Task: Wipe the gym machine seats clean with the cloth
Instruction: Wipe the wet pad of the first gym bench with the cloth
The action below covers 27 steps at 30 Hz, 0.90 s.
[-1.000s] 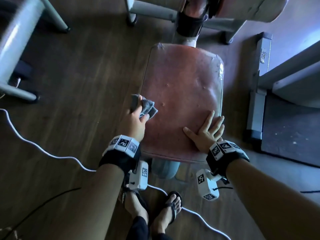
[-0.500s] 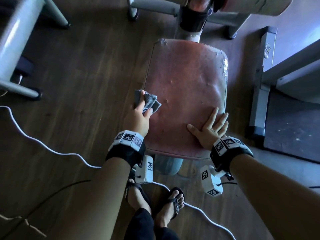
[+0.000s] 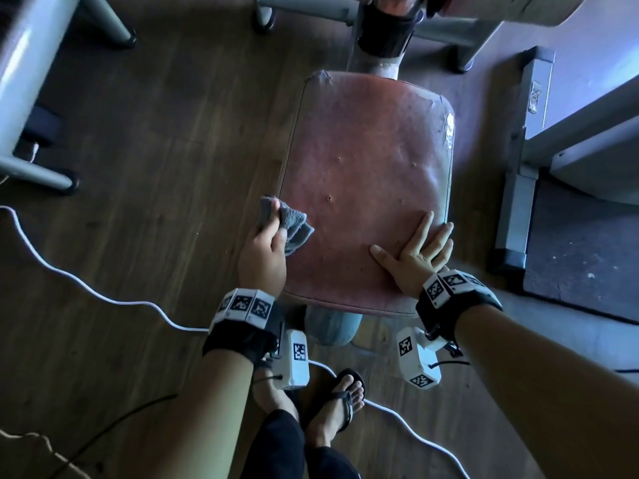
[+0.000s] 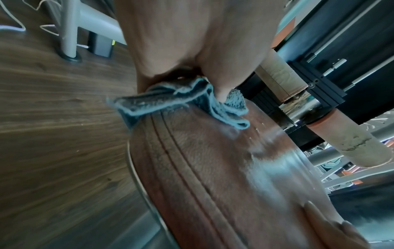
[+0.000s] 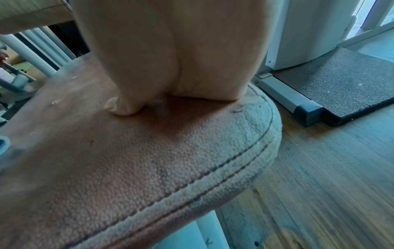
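A worn red padded seat (image 3: 366, 174) on a grey post fills the middle of the head view. My left hand (image 3: 266, 243) grips a bunched grey cloth (image 3: 290, 226) at the seat's left edge. In the left wrist view the cloth (image 4: 170, 99) drapes over the stitched rim of the seat (image 4: 213, 160), with the thumb pressing it down. My right hand (image 3: 415, 247) lies flat on the near right corner of the seat, fingers straight and spread. The right wrist view shows that palm (image 5: 170, 50) pressed onto the seat (image 5: 149, 151).
White cables (image 3: 86, 288) and a black cable cross the wooden floor to the left and near my sandalled feet (image 3: 342, 399). Grey machine frames (image 3: 27, 98) stand at far left and top. A metal base with a dark rubber mat (image 3: 581, 257) lies to the right.
My left hand with the cloth has stayed at the seat's left edge, sliding only slightly along it. The right hand has kept its place on the seat. The head view has shifted a little.
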Each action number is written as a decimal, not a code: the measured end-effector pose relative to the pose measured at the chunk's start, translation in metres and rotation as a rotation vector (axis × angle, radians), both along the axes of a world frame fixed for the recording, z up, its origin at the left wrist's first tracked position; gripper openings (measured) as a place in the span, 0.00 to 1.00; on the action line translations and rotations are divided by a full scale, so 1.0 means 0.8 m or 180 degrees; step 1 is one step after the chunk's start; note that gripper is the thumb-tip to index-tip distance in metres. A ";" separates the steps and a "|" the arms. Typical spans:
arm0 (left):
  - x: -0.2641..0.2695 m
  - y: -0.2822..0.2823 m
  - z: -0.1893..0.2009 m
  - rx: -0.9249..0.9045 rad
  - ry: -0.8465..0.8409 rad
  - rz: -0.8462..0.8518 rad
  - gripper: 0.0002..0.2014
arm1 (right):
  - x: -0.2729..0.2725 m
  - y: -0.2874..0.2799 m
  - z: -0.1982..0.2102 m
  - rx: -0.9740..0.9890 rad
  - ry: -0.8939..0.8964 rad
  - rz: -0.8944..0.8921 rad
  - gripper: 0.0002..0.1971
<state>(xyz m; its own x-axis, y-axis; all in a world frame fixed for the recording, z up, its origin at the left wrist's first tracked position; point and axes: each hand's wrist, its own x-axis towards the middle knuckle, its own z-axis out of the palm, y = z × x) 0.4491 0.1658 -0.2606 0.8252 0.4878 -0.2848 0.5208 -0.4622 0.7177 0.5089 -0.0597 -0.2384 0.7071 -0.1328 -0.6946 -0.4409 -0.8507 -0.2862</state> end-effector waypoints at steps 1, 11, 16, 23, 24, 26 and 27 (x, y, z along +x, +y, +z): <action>-0.002 -0.003 -0.001 0.0032 -0.0037 0.0011 0.21 | 0.000 0.000 0.001 -0.0014 -0.0002 -0.0006 0.61; -0.046 -0.022 0.011 -0.0114 -0.0081 0.0448 0.26 | -0.001 -0.002 -0.007 -0.0010 -0.0103 0.0008 0.61; -0.035 -0.014 0.006 -0.0087 -0.0011 0.0356 0.33 | -0.005 -0.003 -0.009 0.0029 -0.0254 -0.0005 0.60; -0.081 -0.055 0.001 -0.0478 0.0102 0.1093 0.34 | -0.034 -0.054 -0.010 0.0857 -0.1203 -0.0490 0.33; -0.086 -0.061 -0.004 -0.0547 0.0040 0.1202 0.35 | -0.044 -0.065 -0.011 0.0940 -0.1193 -0.0492 0.33; -0.091 -0.080 -0.008 -0.0668 -0.0053 0.1432 0.37 | -0.063 -0.082 -0.012 0.0972 -0.1065 -0.0341 0.35; -0.091 -0.091 -0.008 -0.0710 -0.0100 0.1537 0.37 | -0.069 -0.086 -0.009 0.0975 -0.1010 -0.0307 0.36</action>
<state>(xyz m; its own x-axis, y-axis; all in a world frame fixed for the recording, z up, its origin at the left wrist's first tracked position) 0.3764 0.0932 -0.2668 0.5317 0.7446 -0.4036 0.6131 -0.0096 0.7899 0.4535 -0.1289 -0.2459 0.8859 -0.0307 -0.4628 -0.3638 -0.6650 -0.6522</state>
